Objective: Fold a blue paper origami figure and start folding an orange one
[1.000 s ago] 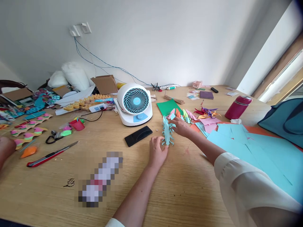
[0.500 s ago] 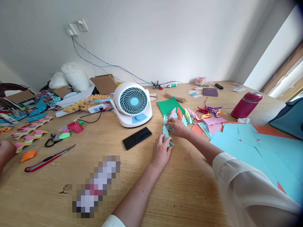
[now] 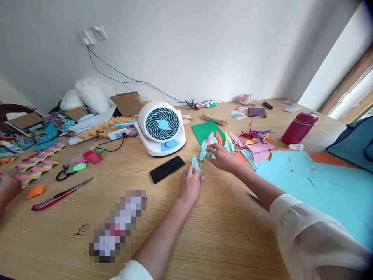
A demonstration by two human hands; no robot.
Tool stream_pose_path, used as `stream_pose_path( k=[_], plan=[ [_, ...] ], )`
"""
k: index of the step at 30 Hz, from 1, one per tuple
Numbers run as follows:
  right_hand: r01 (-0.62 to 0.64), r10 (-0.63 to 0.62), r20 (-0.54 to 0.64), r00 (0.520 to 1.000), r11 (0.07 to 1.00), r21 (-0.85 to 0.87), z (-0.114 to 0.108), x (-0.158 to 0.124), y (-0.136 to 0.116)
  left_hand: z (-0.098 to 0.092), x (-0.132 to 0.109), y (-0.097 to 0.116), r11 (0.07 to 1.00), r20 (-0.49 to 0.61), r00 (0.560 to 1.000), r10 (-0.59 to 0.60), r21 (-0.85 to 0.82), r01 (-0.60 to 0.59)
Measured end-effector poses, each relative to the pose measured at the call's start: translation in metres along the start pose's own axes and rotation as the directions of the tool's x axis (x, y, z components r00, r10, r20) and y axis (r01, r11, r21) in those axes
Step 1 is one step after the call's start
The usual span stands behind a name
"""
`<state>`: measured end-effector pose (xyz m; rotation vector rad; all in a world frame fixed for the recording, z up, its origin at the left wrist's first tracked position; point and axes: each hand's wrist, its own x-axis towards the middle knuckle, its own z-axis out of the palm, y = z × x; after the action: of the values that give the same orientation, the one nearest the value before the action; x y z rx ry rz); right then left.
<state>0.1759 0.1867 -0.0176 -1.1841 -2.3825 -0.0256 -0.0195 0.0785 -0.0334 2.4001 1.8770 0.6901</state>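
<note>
My left hand [image 3: 190,183] rests on the wood table with its fingers closed round a light blue folded paper piece [image 3: 195,161], whose points stick out past the fingertips. To the right, my right hand [image 3: 221,156] has its fingers bent and drawn together over light blue folded paper; only a scrap of it shows beneath them. Just left of those fingers stands a cluster of light blue folded pieces [image 3: 203,151]. Behind my right hand lie pink [image 3: 210,138], orange [image 3: 218,137] and yellow-green [image 3: 228,140] folded pieces, partly on a green sheet [image 3: 201,132].
A white fan [image 3: 163,126] stands behind a black flat case [image 3: 167,169]. Light blue sheets [image 3: 317,186] and a red bottle [image 3: 300,127] are at the right. A red utility knife [image 3: 62,194] lies at the left, near another person's hand [image 3: 8,188].
My left hand has moved left with a light blue folded piece, away from the cluster. My right hand has shifted slightly right, uncovering more of the light blue pieces.
</note>
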Motion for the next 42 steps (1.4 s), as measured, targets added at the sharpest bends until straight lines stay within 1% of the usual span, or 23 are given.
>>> stream_pose_path(
  k=[3, 6, 8, 12, 14, 16, 19, 23, 27, 30, 33, 37, 39, 42],
  plan=[
    [0.012, -0.012, -0.014, 1.000, 1.000, 0.002, -0.017, -0.018, -0.009, 0.001, 0.012, -0.006, 0.999, 0.004, 0.999, -0.038, 0.023, 0.038],
    [0.024, -0.024, 0.000, 1.000, 1.000, -0.005, -0.025, -0.026, -0.017, 0.002, 0.013, -0.004, 0.999, 0.014, 0.999, -0.030, 0.021, 0.029],
    [0.033, -0.033, 0.029, 0.999, 0.999, -0.017, -0.020, -0.020, -0.020, 0.003, 0.006, 0.002, 1.000, 0.029, 1.000, -0.005, 0.017, 0.004],
    [0.030, -0.024, 0.102, 0.995, 0.998, -0.059, 0.005, 0.008, -0.024, -0.001, -0.015, 0.014, 0.998, 0.060, 0.997, 0.053, 0.021, -0.055],
    [0.038, -0.026, 0.139, 0.990, 0.996, -0.085, 0.015, 0.020, -0.024, -0.003, -0.021, 0.014, 0.997, 0.064, 0.996, 0.065, 0.026, -0.066],
    [0.056, -0.036, 0.174, 0.984, 0.992, -0.110, 0.021, 0.027, -0.024, -0.004, -0.024, 0.012, 0.997, 0.062, 0.996, 0.067, 0.028, -0.068],
    [0.069, -0.037, 0.209, 0.977, 0.986, -0.151, 0.021, 0.027, -0.020, -0.003, -0.024, 0.007, 0.998, 0.053, 0.997, 0.064, 0.023, -0.065],
    [0.072, -0.023, 0.240, 0.970, 0.977, -0.199, 0.013, 0.021, -0.007, 0.000, -0.018, 0.004, 0.999, 0.033, 0.998, 0.053, 0.009, -0.054],
    [0.070, -0.011, 0.254, 0.967, 0.972, -0.224, 0.007, 0.013, 0.001, 0.002, -0.012, 0.002, 1.000, -0.004, 1.000, 0.016, -0.004, -0.016],
    [0.048, 0.006, 0.228, 0.974, 0.972, -0.231, 0.007, 0.014, -0.004, 0.003, -0.009, 0.002, 1.000, -0.028, 1.000, 0.003, -0.011, -0.003],
    [0.045, 0.002, 0.205, 0.979, 0.974, -0.222, 0.012, 0.024, -0.016, 0.004, -0.010, 0.002, 1.000, -0.048, 0.999, 0.002, -0.007, -0.002],
    [0.058, -0.011, 0.218, 0.976, 0.976, -0.211, 0.021, 0.038, -0.028, 0.004, -0.013, -0.002, 1.000, -0.070, 0.998, -0.003, 0.003, 0.003],
    [0.062, -0.013, 0.228, 0.973, 0.976, -0.209, 0.022, 0.037, -0.028, 0.003, -0.013, -0.006, 1.000, -0.078, 0.997, -0.008, -0.004, 0.008],
    [0.070, -0.021, 0.235, 0.972, 0.976, -0.204, 0.019, 0.026, -0.022, 0.003, -0.012, -0.009, 1.000, -0.080, 0.997, -0.022, -0.006, 0.022]
  ],
)
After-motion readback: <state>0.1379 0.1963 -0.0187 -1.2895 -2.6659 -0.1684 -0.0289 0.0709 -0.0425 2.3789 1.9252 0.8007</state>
